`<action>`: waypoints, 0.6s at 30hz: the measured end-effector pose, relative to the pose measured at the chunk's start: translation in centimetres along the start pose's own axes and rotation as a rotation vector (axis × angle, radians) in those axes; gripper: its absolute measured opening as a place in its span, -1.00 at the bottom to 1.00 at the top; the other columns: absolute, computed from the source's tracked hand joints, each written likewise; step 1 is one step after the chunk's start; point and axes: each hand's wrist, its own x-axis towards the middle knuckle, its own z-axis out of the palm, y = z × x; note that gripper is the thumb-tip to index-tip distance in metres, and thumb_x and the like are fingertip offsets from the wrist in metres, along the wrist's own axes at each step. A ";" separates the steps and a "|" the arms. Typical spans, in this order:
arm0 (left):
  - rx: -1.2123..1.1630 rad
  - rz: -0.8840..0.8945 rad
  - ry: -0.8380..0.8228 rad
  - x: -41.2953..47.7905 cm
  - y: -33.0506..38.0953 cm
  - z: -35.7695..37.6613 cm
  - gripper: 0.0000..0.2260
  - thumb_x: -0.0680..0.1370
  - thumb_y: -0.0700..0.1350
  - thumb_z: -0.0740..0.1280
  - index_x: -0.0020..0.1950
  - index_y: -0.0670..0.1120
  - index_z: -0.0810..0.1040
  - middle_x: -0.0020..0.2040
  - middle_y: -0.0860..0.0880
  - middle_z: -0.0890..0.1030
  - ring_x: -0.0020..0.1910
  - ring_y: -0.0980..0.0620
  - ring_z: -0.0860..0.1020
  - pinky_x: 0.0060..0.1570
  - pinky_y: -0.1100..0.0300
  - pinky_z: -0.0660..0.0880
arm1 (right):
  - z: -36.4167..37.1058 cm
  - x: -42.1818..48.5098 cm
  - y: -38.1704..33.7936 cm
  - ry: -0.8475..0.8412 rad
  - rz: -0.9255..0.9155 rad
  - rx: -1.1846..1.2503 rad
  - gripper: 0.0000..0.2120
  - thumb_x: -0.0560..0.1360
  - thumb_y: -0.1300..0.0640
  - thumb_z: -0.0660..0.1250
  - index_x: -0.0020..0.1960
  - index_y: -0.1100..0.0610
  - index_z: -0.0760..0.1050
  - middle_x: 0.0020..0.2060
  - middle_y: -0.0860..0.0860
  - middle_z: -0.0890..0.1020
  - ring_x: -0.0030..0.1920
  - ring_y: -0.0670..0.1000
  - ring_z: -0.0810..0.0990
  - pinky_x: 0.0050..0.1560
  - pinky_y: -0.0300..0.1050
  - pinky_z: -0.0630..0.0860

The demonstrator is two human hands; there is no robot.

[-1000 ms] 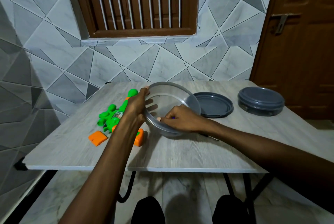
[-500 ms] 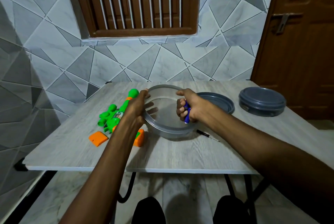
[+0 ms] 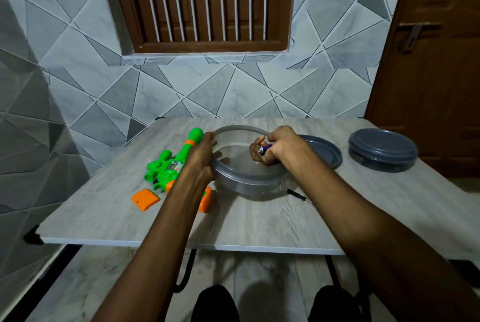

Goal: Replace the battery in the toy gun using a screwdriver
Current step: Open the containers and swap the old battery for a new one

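- Clear plastic container (image 3: pixel 246 178) sits at the middle of the grey wood-grain table (image 3: pixel 259 223), open at the top.
- Left hand (image 3: pixel 201 158) grips the container's left rim, with the fingers wrapped over the edge.
- Right hand (image 3: pixel 275 146) is closed around a blue battery (image 3: pixel 263 149) above the container's far right rim; the battery's metal end faces the camera.
- Green and orange toy gun (image 3: pixel 174 165) lies on the table just left of the container, partly hidden by the left forearm.
- Orange battery cover (image 3: pixel 145 199) lies loose on the table, near the gun on its near left side.
- Black screwdriver (image 3: pixel 297 194) lies on the table just beside the container's near right edge.
- Grey lid (image 3: pixel 327 151) lies upturned to the right of the container.
- Lidded grey container (image 3: pixel 381 150) stands further right, apart from the lid.
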 end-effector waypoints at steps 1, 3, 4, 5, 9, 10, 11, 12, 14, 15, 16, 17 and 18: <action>-0.003 0.006 0.004 0.0 0.0 0.0 -0.79 0.61 0.04 0.24 0.16 -0.05 0.47 0.37 -0.14 0.46 0.06 -0.13 0.46 -0.19 -0.01 0.51 | -0.1 0.1 -0.1 -0.016 0.012 0.020 -0.86 0.56 0.21 0.09 0.05 0.19 0.39 -0.32 0.19 0.46 -0.58 0.05 0.42 -0.52 -0.23 0.42; -0.002 0.021 0.017 0.0 0.2 0.0 -0.79 0.61 0.03 0.24 0.16 -0.05 0.47 0.32 -0.12 0.48 0.06 -0.13 0.46 -0.21 0.00 0.51 | -0.4 0.0 0.0 -0.045 0.024 0.046 -0.83 0.58 0.21 0.08 0.04 0.23 0.41 -0.37 0.23 0.47 -0.57 0.06 0.45 -0.55 -0.23 0.43; 0.001 0.029 0.021 0.0 0.2 0.0 -0.79 0.61 0.03 0.25 0.16 -0.05 0.48 0.31 -0.12 0.48 0.06 -0.14 0.46 -0.21 0.00 0.51 | -0.4 -0.2 0.0 -0.050 0.020 0.064 -0.82 0.58 0.21 0.08 0.01 0.27 0.42 -0.38 0.24 0.48 -0.58 0.05 0.45 -0.56 -0.24 0.42; 0.006 0.034 0.026 0.0 0.3 0.1 -0.80 0.61 0.02 0.25 0.14 -0.06 0.48 0.30 -0.13 0.48 0.06 -0.14 0.47 -0.21 -0.01 0.51 | -0.4 -0.2 0.1 -0.049 0.006 0.089 -0.81 0.58 0.23 0.07 -0.07 0.28 0.42 -0.41 0.22 0.47 -0.59 0.03 0.44 -0.59 -0.27 0.39; 0.004 0.061 0.054 -0.1 0.4 0.5 -0.87 0.60 -0.02 0.26 -0.01 -0.07 0.49 0.19 -0.09 0.49 0.04 -0.13 0.48 0.02 -0.16 0.54 | 0.1 -0.2 0.5 -0.015 -0.041 0.097 -0.75 0.51 0.29 0.08 -0.34 0.16 0.26 -0.36 -0.02 0.37 -0.68 -0.08 0.20 -0.65 -0.42 0.19; 0.000 0.068 0.061 -0.1 0.4 0.6 -0.88 0.61 -0.03 0.26 0.00 -0.07 0.49 0.16 -0.08 0.49 0.03 -0.12 0.48 0.10 -0.18 0.54 | 0.2 -0.3 0.5 -0.025 -0.049 0.070 -0.74 0.51 0.31 0.12 -0.34 0.16 0.27 -0.34 -0.03 0.38 -0.67 -0.08 0.19 -0.64 -0.42 0.18; -0.001 0.072 0.065 -0.2 0.4 0.7 -0.88 0.61 -0.04 0.25 0.01 -0.08 0.48 0.15 -0.08 0.49 0.02 -0.11 0.48 0.14 -0.19 0.53 | 0.2 -0.4 0.5 -0.034 -0.055 0.042 -0.74 0.53 0.30 0.15 -0.34 0.18 0.30 -0.35 -0.02 0.40 -0.65 -0.08 0.20 -0.63 -0.43 0.17; 0.001 0.075 0.067 -0.4 0.4 0.8 -0.87 0.61 -0.04 0.25 0.03 -0.09 0.48 0.16 -0.09 0.50 0.02 -0.11 0.49 0.15 -0.18 0.53 | 0.3 -0.5 0.4 -0.045 -0.054 0.026 -0.75 0.54 0.28 0.18 -0.32 0.19 0.34 -0.38 0.00 0.42 -0.62 -0.08 0.21 -0.62 -0.43 0.15; 0.007 0.077 0.068 -0.7 0.3 0.9 -0.85 0.62 -0.04 0.24 0.08 -0.10 0.47 0.21 -0.13 0.51 0.02 -0.11 0.49 0.16 -0.16 0.53 | 0.3 -0.8 0.4 -0.069 -0.055 -0.002 -0.83 0.56 0.21 0.19 -0.20 0.21 0.42 -0.42 0.06 0.47 -0.57 -0.08 0.20 -0.60 -0.39 0.13; 0.010 0.081 0.069 -0.8 0.3 0.8 -0.85 0.62 -0.04 0.24 0.10 -0.10 0.47 0.24 -0.15 0.51 0.02 -0.12 0.49 0.16 -0.16 0.53 | 0.3 -0.8 0.3 -0.084 -0.059 -0.016 -0.86 0.57 0.19 0.17 -0.12 0.19 0.45 -0.47 0.09 0.48 -0.56 -0.07 0.20 -0.59 -0.38 0.15; 0.011 0.087 0.069 -0.9 0.4 0.8 -0.84 0.62 -0.04 0.24 0.11 -0.10 0.47 0.27 -0.17 0.51 0.01 -0.12 0.49 0.16 -0.16 0.52 | 0.3 -0.9 0.2 -0.096 -0.065 -0.015 -0.86 0.58 0.20 0.13 -0.09 0.18 0.44 -0.54 0.12 0.44 -0.55 -0.07 0.20 -0.59 -0.36 0.17; 0.011 0.094 0.070 -0.9 0.4 0.7 -0.85 0.62 -0.05 0.23 0.11 -0.10 0.47 0.30 -0.18 0.51 0.01 -0.12 0.49 0.15 -0.17 0.52 | 0.2 -0.9 0.0 -0.098 -0.073 0.001 -0.83 0.58 0.22 0.08 -0.12 0.19 0.40 -0.59 0.10 0.39 -0.54 -0.06 0.22 -0.59 -0.35 0.20; 0.011 0.099 0.071 -0.9 0.4 0.7 -0.85 0.62 -0.05 0.23 0.11 -0.09 0.47 0.31 -0.18 0.51 0.00 -0.13 0.49 0.14 -0.17 0.51 | 0.2 -0.9 -0.2 -0.095 -0.073 0.039 -0.80 0.57 0.25 0.02 -0.17 0.19 0.36 -0.60 0.08 0.37 -0.54 -0.05 0.26 -0.57 -0.33 0.23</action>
